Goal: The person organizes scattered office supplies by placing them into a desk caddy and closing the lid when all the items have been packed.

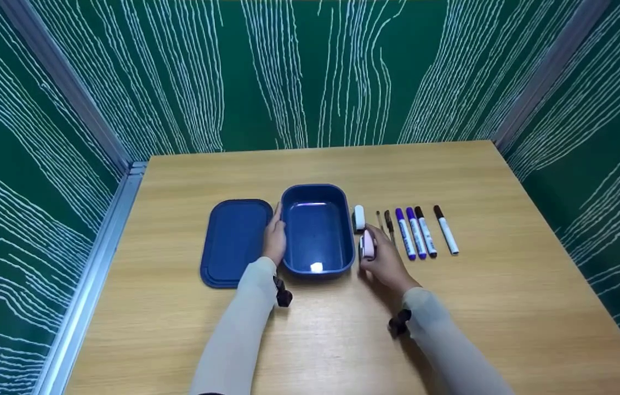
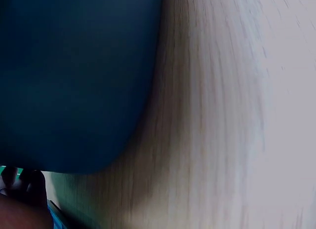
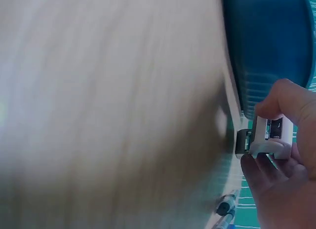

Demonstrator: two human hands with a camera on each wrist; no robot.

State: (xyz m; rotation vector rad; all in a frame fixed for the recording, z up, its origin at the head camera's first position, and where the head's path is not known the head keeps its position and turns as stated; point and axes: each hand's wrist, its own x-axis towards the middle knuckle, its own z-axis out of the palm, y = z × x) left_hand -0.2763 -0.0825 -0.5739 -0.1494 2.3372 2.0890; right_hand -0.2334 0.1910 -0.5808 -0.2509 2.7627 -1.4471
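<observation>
A deep blue plastic box point(image 1: 316, 236), its open top facing up, stands mid-table in the head view. Against its left outer wall my left hand point(image 1: 274, 237) rests, fingers extended along the side. The left wrist view shows that hand point(image 2: 24, 202) only as a dark part by the box wall point(image 2: 74, 81). Right of the box, my right hand point(image 1: 386, 262) holds a small pale pink stapler point(image 1: 367, 245) between thumb and fingers. In the right wrist view the stapler's point(image 3: 271, 135) slotted end and dark metal parts show. Just beyond lies a white stapler point(image 1: 359, 218).
Left of the box lies its flat blue lid point(image 1: 235, 241). Two pens point(image 1: 390, 224), one thin and dark, lie right of the staplers. Farther right are purple-capped markers point(image 1: 405, 233), a dark-capped marker point(image 1: 426, 231) and a separate brown-capped marker point(image 1: 446, 229). Green patterned walls point(image 1: 310, 71) surround the table.
</observation>
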